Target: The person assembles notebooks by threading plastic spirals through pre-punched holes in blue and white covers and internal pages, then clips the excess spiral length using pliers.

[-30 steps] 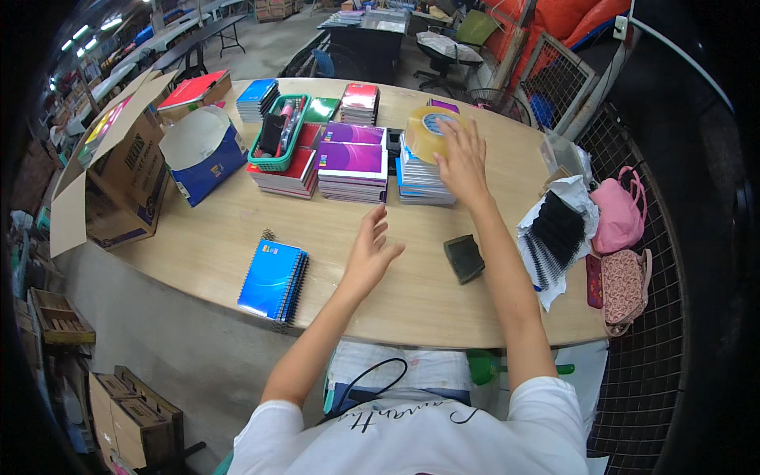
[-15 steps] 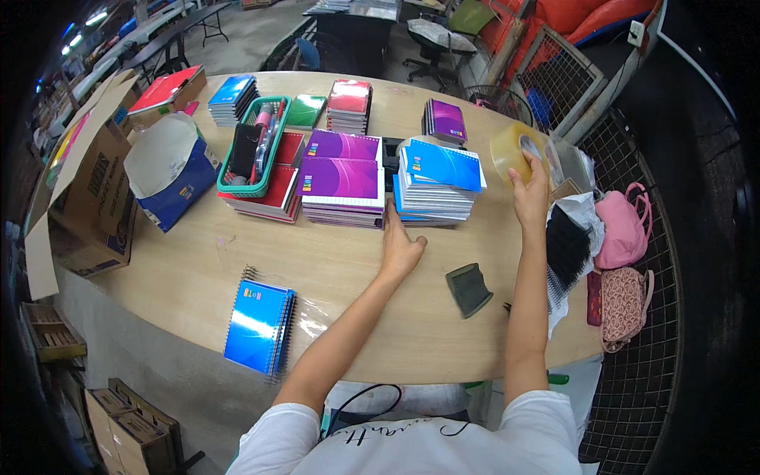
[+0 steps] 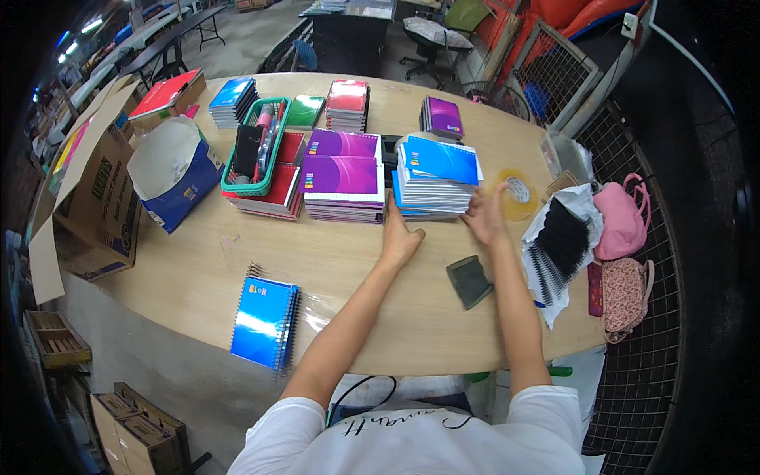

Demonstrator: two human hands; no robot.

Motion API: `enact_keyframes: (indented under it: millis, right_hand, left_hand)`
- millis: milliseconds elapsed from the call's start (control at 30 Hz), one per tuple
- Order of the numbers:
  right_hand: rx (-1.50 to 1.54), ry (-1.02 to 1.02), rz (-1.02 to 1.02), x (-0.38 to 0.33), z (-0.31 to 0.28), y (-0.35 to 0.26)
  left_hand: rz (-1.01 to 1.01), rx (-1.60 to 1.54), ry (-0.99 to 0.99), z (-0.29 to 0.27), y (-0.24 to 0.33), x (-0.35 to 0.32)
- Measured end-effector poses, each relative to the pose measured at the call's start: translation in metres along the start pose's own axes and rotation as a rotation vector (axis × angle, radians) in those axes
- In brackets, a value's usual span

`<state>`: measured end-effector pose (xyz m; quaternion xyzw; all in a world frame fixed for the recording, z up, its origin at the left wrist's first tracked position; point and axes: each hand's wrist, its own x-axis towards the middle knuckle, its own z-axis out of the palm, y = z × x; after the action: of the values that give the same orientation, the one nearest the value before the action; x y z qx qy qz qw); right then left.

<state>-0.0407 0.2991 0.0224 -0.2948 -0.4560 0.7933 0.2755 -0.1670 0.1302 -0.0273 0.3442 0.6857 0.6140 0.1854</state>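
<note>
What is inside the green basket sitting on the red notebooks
The green basket holds a dark, flat phone-like item and several pens or markers along its right side. Whatever lies beneath them on the basket floor is covered.

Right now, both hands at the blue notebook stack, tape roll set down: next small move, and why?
Probably close both hands on the stack of blue spiral notebooks to square it. The left hand lies flat on the wooden table at the stack's front edge, the right hand at its right side, and the covers sit skewed. The yellowish clear tape roll lies apart, untouched.
</note>
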Motion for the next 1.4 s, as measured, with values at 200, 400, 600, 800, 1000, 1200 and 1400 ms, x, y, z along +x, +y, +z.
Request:
enact_keyframes:
  millis: [200,400,600,800,1000,1200,1400]
  right_hand:
    - [-0.148,-0.269,-0.003,-0.005,-0.004,0.002]
    - [-0.132,-0.308,0.035,-0.052,-0.043,0.004]
    - [-0.487,-0.125,-0.105,-0.049,-0.121,-0.008]
    - [-1.94,0.448,-0.974,-0.016,-0.111,-0.026]
    - [-1.442,0.362,-0.657,0.026,-0.137,-0.107]
    - [-1.099,-0.201,-1.158,-0.069,0.078,-0.151]
    - [-1.475,-0.311,-1.081,-0.042,0.235,-0.025]
  left_hand:
    - [-0.074,0.054,-0.085,-0.005,0.025,-0.007]
    - [-0.142,-0.044,-0.109,0.012,0.041,-0.061]
    - [-0.046,-0.374,-0.214,0.021,0.031,-0.093]
    - [-0.134,-0.533,-0.149,0.006,0.02,-0.092]
    - [0.081,-0.286,-0.304,0.018,0.046,-0.099]
    - [0.089,-0.236,-0.22,0.008,0.038,-0.102]
    - [0.102,-0.132,-0.158,0.016,0.008,-0.086]
